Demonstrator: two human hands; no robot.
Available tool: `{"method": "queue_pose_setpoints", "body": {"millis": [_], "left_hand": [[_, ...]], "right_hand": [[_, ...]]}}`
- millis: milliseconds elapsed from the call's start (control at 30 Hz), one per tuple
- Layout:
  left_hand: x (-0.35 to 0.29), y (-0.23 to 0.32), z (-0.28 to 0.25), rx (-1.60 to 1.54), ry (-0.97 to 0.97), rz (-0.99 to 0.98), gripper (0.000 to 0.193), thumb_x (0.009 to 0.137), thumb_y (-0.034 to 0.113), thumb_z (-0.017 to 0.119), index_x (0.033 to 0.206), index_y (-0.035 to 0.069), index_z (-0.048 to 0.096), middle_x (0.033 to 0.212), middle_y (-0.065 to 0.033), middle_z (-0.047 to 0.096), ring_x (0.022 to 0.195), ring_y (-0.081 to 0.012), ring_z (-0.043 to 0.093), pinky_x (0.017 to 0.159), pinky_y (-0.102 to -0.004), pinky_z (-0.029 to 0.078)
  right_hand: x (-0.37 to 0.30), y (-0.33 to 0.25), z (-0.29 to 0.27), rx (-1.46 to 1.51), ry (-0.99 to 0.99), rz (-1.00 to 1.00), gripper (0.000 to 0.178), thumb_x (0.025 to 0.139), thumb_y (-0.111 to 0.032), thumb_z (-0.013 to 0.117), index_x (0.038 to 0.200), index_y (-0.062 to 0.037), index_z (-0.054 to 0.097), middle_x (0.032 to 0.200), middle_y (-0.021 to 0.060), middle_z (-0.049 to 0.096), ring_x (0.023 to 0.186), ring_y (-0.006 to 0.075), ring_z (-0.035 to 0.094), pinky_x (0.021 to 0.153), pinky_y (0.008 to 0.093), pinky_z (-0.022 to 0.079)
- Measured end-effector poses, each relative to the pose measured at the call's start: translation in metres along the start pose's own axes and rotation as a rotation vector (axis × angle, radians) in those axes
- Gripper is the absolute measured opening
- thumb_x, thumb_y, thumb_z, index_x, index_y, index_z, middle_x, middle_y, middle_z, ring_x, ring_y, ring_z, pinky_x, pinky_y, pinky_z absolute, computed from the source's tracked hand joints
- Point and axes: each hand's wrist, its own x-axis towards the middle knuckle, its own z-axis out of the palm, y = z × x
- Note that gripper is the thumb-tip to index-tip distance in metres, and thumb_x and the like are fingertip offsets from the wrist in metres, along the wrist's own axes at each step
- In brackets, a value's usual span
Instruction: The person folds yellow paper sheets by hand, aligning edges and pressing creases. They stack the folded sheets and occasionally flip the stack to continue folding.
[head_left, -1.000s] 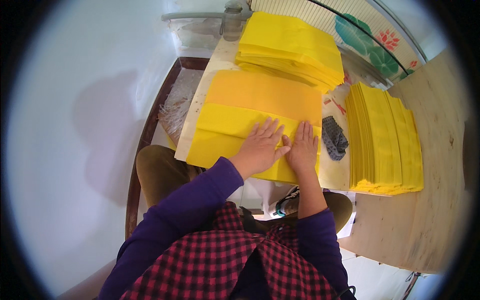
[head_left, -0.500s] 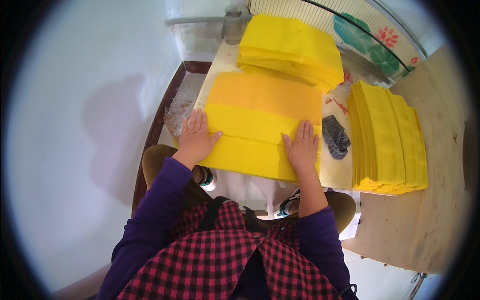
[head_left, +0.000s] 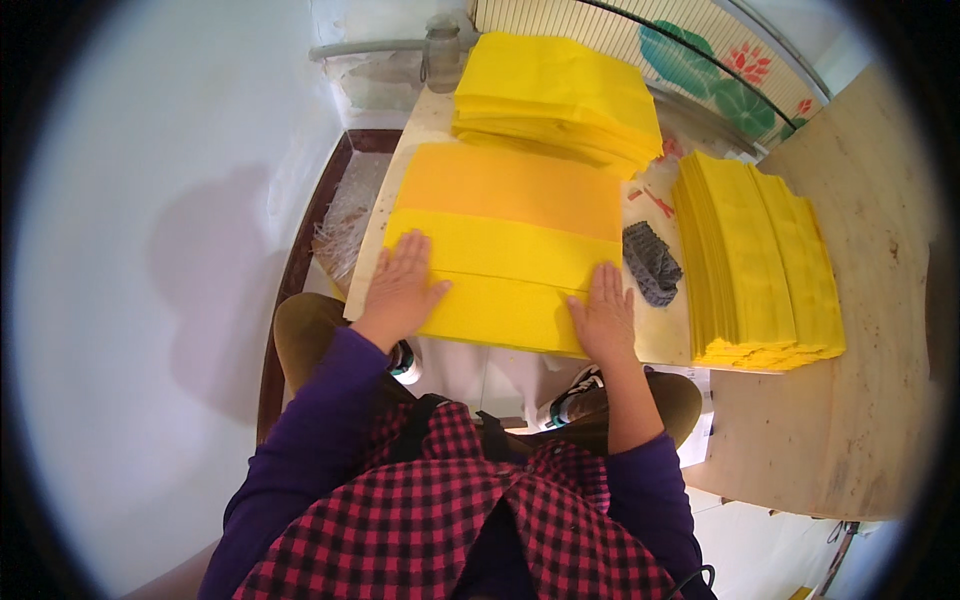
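I sit at a pale wooden table (head_left: 662, 338) with both bare hands laid flat on a folded yellow sheet (head_left: 500, 300) in front of me. My left hand (head_left: 398, 292) rests at the sheet's left edge, and my right hand (head_left: 605, 312) near its lower right corner; on both, the fingers are extended and point away from me, gripping nothing. The sheet lies close to the table's near edge, a crease running across it between my hands, and its far part is an orange band (head_left: 510, 187). Just beyond it sits a thick yellow stack (head_left: 560, 95), with a clear jar (head_left: 441, 58) behind that stack's left end. To the right, a crumpled dark gray cloth (head_left: 652, 263) lies between the sheet and a second yellow stack (head_left: 765, 265). Small red scraps (head_left: 655, 203) lie above the cloth. I wear purple sleeves (head_left: 305, 440) and a red-and-black checked garment (head_left: 390, 515).
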Motion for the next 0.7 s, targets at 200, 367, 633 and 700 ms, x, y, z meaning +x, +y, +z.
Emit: {"method": "queue_pose_setpoints", "body": {"millis": [200, 367, 633, 700], "left_hand": [[-0.024, -0.029, -0.021, -0.636, 0.326, -0.139, 0.047, 0.096, 0.021, 0.051, 0.134, -0.003, 0.041, 0.137, -0.0185, 0.047, 0.136, -0.0279, 0.037, 0.108, -0.0413, 0.033], [-0.038, -0.026, -0.029, -2.068, 0.157, -0.64, 0.045, 0.098, 0.018, 0.047, 0.13, -0.012, 0.036, 0.131, -0.027, 0.045, 0.13, -0.036, 0.041, 0.105, -0.0435, 0.04], [-0.029, -0.044, -0.028, -2.378, 0.031, -0.716, 0.044, 0.097, 0.015, 0.045, 0.127, -0.013, 0.03, 0.135, -0.0303, 0.038, 0.127, -0.0419, 0.042, 0.108, -0.0492, 0.038], [-0.023, -0.045, -0.03, -2.315, 0.102, -0.77, 0.043, 0.097, 0.014, 0.046, 0.127, -0.013, 0.031, 0.134, -0.0296, 0.039, 0.127, -0.0414, 0.042, 0.107, -0.0489, 0.038]], "right_hand": [[-0.034, 0.021, -0.007, 0.448, 0.304, -0.048, 0.056, 0.096, -0.027, 0.051, 0.139, 0.0056, 0.036, 0.137, 0.0224, 0.046, 0.127, 0.0322, 0.045, 0.107, 0.0455, 0.034], [-0.031, 0.023, -0.015, 1.716, 0.025, 0.553, 0.038, 0.098, -0.024, 0.05, 0.118, 0.0081, 0.051, 0.106, 0.0182, 0.061, 0.09, 0.0212, 0.063, 0.077, 0.0296, 0.054], [0.003, 0.05, -0.023, 1.761, -0.059, 0.726, 0.034, 0.095, -0.029, 0.057, 0.097, 0.005, 0.059, 0.077, 0.0115, 0.065, 0.06, 0.013, 0.062, 0.053, 0.0207, 0.055], [0.014, 0.052, -0.024, 1.695, -0.051, 0.743, 0.033, 0.095, -0.03, 0.059, 0.096, 0.003, 0.059, 0.074, 0.0103, 0.065, 0.056, 0.0122, 0.06, 0.051, 0.0203, 0.054]]}}
